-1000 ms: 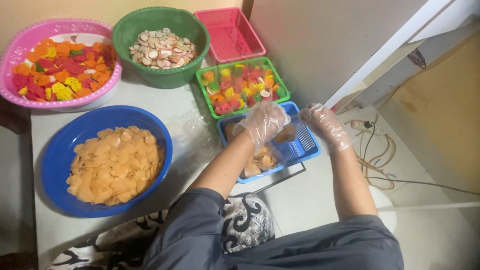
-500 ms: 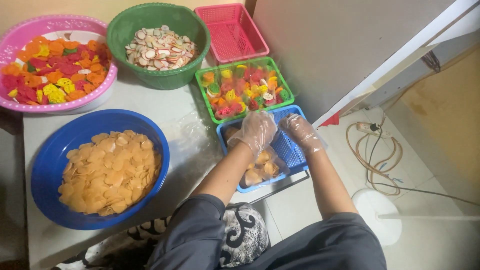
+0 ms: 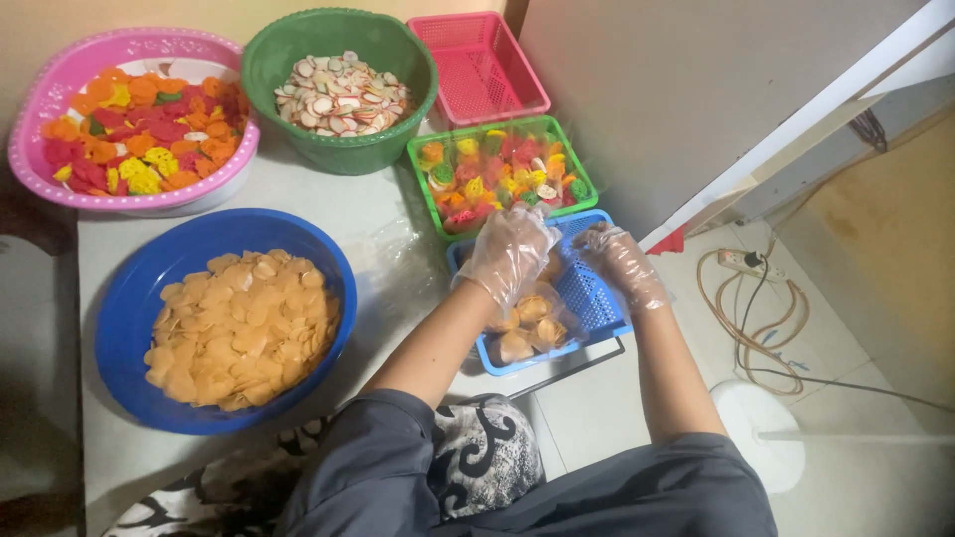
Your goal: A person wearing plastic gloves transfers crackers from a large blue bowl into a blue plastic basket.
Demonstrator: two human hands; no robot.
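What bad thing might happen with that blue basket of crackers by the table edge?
The blue basket sits right at the table corner, partly over the edge, so a push from the left hand or right hand might tip it to the floor. The loose plastic gloves may slip, so the bagged crackers could drop. A cable lies on the floor nearby, a possible trip hazard.

A pale grey counter (image 3: 298,194) stood against a yellowish wall (image 3: 60,20), lit softly from above. To the right lay a light tiled floor (image 3: 856,298), where a tangle of cables (image 3: 766,318) trailed beside a large white panel (image 3: 686,89) leaning upright.
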